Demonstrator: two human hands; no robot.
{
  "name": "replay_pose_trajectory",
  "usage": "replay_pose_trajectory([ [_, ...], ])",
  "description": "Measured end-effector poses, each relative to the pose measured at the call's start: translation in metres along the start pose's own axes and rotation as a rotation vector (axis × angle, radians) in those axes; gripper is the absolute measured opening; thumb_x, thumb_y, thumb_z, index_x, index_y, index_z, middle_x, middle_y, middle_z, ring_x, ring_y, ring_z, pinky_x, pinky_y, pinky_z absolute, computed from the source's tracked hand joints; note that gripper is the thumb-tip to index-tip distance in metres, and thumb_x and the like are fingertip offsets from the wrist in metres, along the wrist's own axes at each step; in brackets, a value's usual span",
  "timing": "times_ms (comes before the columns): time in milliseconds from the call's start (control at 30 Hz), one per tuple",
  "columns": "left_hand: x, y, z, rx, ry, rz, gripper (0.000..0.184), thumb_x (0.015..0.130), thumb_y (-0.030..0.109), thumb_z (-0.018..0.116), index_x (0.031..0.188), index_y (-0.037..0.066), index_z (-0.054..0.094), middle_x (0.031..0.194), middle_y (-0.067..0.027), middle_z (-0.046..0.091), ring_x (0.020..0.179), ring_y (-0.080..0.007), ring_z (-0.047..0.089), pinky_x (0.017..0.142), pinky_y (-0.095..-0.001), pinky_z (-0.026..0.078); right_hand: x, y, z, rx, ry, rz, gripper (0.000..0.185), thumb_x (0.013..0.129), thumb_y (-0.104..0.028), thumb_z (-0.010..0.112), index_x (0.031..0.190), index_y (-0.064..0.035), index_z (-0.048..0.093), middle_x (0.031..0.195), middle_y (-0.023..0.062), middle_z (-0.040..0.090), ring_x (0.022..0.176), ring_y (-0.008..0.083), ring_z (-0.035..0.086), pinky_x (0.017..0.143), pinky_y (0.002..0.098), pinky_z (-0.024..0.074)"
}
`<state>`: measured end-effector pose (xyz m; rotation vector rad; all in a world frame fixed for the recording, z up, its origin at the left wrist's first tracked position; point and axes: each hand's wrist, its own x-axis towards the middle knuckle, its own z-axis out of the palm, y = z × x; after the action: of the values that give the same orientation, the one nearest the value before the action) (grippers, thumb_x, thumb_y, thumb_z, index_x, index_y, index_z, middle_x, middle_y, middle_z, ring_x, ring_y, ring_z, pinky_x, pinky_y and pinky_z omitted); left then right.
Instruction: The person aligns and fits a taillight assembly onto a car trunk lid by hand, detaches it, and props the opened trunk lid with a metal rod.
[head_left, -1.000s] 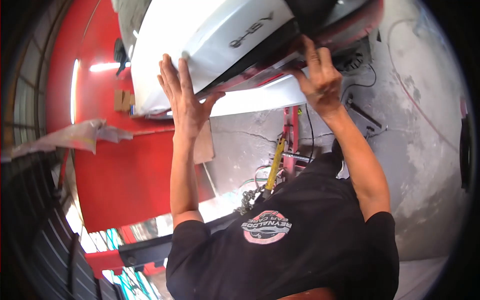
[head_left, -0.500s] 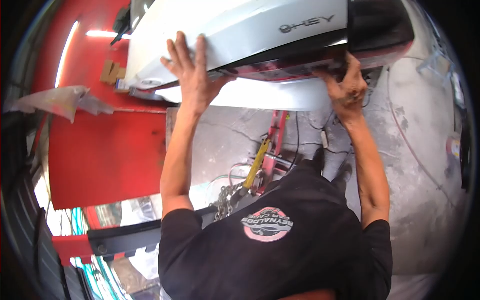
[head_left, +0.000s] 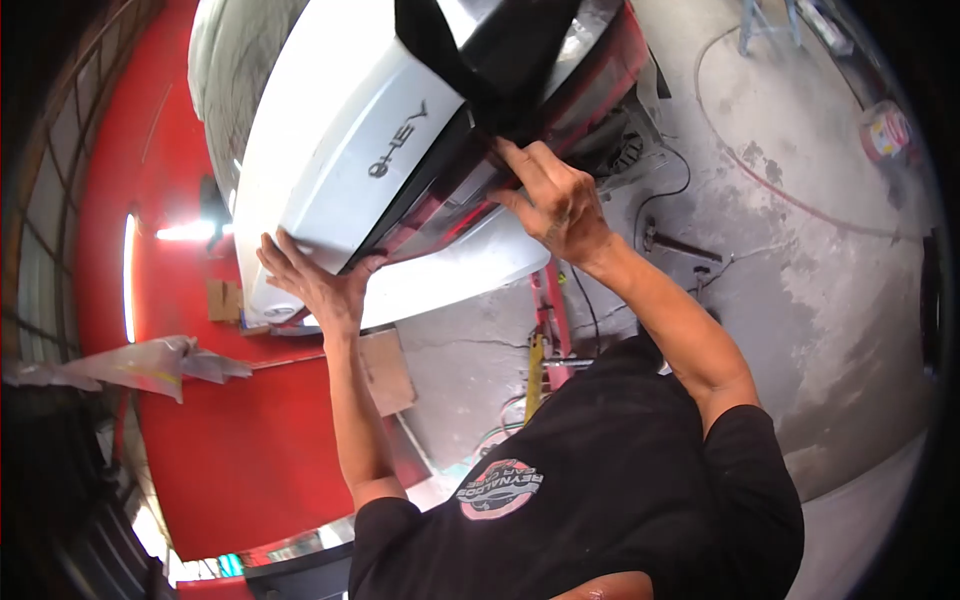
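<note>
Taillight (head_left: pixel 440 215) slants across the upper middle of the frame, under the white lid (head_left: pixel 340 190) and above the bumper (head_left: pixel 470 275). Left hand (head_left: pixel 327 290), left of centre, is spread – fingers on the lid, thumb by the taillight's lower end. Right hand (head_left: pixel 562 205), upper centre, is half curled, fingertips and thumb at the taillight; whether it grips, I cannot tell. The lid's dark edge runs between them – bare floor (head_left: pixel 790 300) opens at right, hose (head_left: pixel 757 180) curving over it.

Glossy white car panel (head_left: pixel 335 165), curved, lying aslant, bearing dark lettering (head_left: pixel 402 138); along the panel's lower edge, a red-and-black light strip (head_left: pixel 450 218), glossy too, running at the same slant.
</note>
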<state>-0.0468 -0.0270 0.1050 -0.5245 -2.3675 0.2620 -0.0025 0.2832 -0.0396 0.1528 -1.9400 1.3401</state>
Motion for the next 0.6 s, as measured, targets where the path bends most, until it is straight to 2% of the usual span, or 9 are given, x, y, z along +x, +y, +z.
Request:
replay_pose_trajectory([
  [133, 0.005, 0.003, -0.006, -0.017, 0.024, 0.055, 0.146, 0.059, 0.084, 0.075, 0.164, 0.006, 0.01, 0.166, -0.0326, 0.009, 0.155, -0.0524, 0.007, 0.114, -0.0772, 0.01, 0.012, 0.015, -0.015, 0.151, 0.254, -0.096, 0.036, 0.087, -0.012, 0.078, 0.119, 0.0017, 0.068, 0.099, 0.0147, 0.066, 0.082, 0.0323, 0.07, 0.072, 0.0387, 0.0583],
  [167, 0.006, 0.002, -0.006, -0.037, 0.036, 0.071, 0.146, 0.059, 0.084, 0.075, 0.164, 0.005, 0.011, 0.166, -0.0328, 0.01, 0.154, -0.0521, 0.009, 0.115, -0.0753, 0.012, 0.022, 0.014, -0.024, 0.27, 0.33, -0.081, 0.026, 0.093, -0.006, 0.068, 0.117, 0.0018, 0.069, 0.101, 0.0162, 0.067, 0.084, 0.0313, 0.069, 0.078, 0.0372, 0.0572],
  [300, 0.006, 0.002, -0.011, -0.031, 0.012, 0.069, 0.143, 0.063, 0.083, 0.076, 0.164, 0.006, 0.009, 0.163, -0.0319, 0.009, 0.149, -0.0508, 0.017, 0.117, -0.0658, 0.024, 0.064, 0.015, -0.038, 0.57, 0.47, -0.007, 0.03, 0.103, -0.009, 0.051, 0.131, 0.0006, 0.06, 0.106, 0.0111, 0.067, 0.094, 0.0201, 0.067, 0.087, 0.0327, 0.0533],
  [367, 0.009, 0.002, -0.012, -0.032, 0.018, 0.07, 0.143, 0.062, 0.081, 0.078, 0.164, 0.006, 0.01, 0.163, -0.031, 0.009, 0.149, -0.0504, 0.017, 0.117, -0.0657, 0.024, 0.087, 0.024, -0.025, 0.805, 0.601, -0.187, 0.034, 0.106, -0.012, 0.049, 0.138, 0.0, 0.053, 0.118, 0.0114, 0.064, 0.107, 0.0163, 0.062, 0.096, 0.0329, 0.049],
  [400, 0.009, 0.002, -0.013, -0.033, 0.021, 0.078, 0.144, 0.061, 0.079, 0.08, 0.164, 0.007, 0.01, 0.163, -0.0302, 0.009, 0.149, -0.0501, 0.017, 0.117, -0.0655, 0.024, 0.087, 0.024, -0.003, 0.766, 0.522, -0.129, 0.035, 0.105, -0.011, 0.05, 0.138, 0.0003, 0.051, 0.126, 0.0163, 0.059, 0.119, 0.0233, 0.058, 0.106, 0.0381, 0.0438],
  [467, 0.007, 0.003, -0.015, -0.03, 0.01, 0.068, 0.144, 0.06, 0.077, 0.081, 0.164, 0.007, 0.01, 0.163, -0.0299, 0.01, 0.15, -0.0496, 0.017, 0.118, -0.0651, 0.024, 0.075, -0.012, 0.033, 0.148, 0.298, -0.332, 0.036, 0.104, -0.01, 0.053, 0.139, -0.0002, 0.05, 0.129, 0.0205, 0.057, 0.124, 0.0333, 0.056, 0.11, 0.0435, 0.0417],
  [500, 0.008, 0.001, -0.016, -0.031, 0.009, 0.065, 0.144, 0.06, 0.076, 0.083, 0.164, 0.007, 0.01, 0.163, -0.0296, 0.01, 0.15, -0.0492, 0.017, 0.118, -0.0647, 0.024, 0.083, -0.008, 0.04, 0.482, 0.433, -0.298, 0.04, 0.102, -0.011, 0.056, 0.141, -0.0006, 0.049, 0.13, 0.0231, 0.055, 0.126, 0.0395, 0.053, 0.112, 0.0476, 0.0399],
  [533, 0.013, 0.003, -0.014, -0.02, 0.027, 0.049, 0.144, 0.06, 0.076, 0.083, 0.164, 0.007, 0.01, 0.163, -0.0296, 0.01, 0.15, -0.0492, 0.017, 0.118, -0.0647, 0.024, 0.082, -0.006, 0.042, 0.537, 0.415, -0.199, 0.044, 0.101, -0.011, 0.059, 0.142, -0.0008, 0.048, 0.133, 0.0237, 0.053, 0.129, 0.0384, 0.052, 0.11, 0.0466, 0.0414],
  [600, 0.011, 0.005, -0.022, -0.054, -0.028, 0.027, 0.144, 0.06, 0.075, 0.083, 0.164, 0.008, 0.01, 0.163, -0.0296, 0.01, 0.151, -0.0486, 0.015, 0.119, -0.064, 0.024, 0.082, -0.006, 0.043, 0.499, 0.348, -0.325, 0.044, 0.103, -0.015, 0.058, 0.143, 0.0002, 0.047, 0.132, 0.0237, 0.055, 0.127, 0.0393, 0.054, 0.108, 0.0454, 0.0433],
])
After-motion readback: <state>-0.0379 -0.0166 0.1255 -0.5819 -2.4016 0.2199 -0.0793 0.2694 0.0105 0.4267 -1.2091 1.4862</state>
